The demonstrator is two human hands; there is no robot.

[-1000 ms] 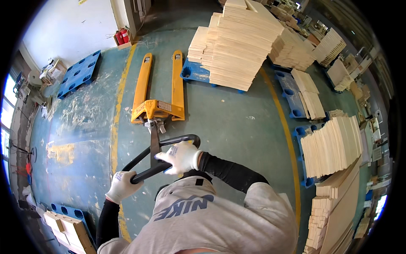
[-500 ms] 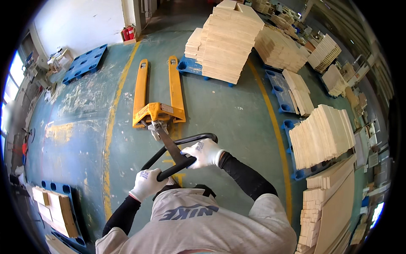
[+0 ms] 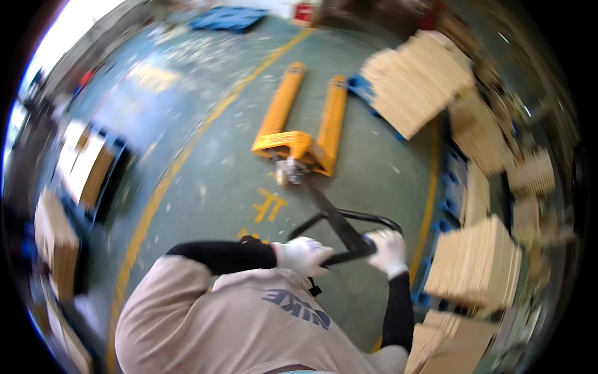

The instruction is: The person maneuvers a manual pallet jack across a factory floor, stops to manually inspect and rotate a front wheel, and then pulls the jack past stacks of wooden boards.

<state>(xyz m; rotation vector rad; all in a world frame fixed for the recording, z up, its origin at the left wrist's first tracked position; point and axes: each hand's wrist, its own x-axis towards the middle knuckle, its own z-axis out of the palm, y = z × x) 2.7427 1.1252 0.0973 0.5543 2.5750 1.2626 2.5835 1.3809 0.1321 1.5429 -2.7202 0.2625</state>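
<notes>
A yellow pallet jack (image 3: pixel 296 142) stands on the green floor ahead of me, its two forks pointing away with nothing on them. Its black loop handle (image 3: pixel 344 232) slants back toward my body, a little to the right. My left hand (image 3: pixel 305 256), in a white glove, is closed round the handle's near bar at its left end. Also gloved in white, my right hand (image 3: pixel 389 252) grips the handle's right side beside the central shaft. The fingers of both hands are partly hidden and slightly blurred.
A blue pallet with a tall stack of pale wooden boards (image 3: pixel 417 84) stands just right of the forks. More board stacks (image 3: pixel 470 265) line the right side. At the left lies another loaded pallet (image 3: pixel 87 165). A blue pallet (image 3: pixel 229 19) rests at the far wall. Yellow lines (image 3: pixel 168 181) mark the floor.
My view and body have turned, so the pallet jack and the board stacks sit further right and tilted. The handle has swung right, and my left arm now reaches across my front.
</notes>
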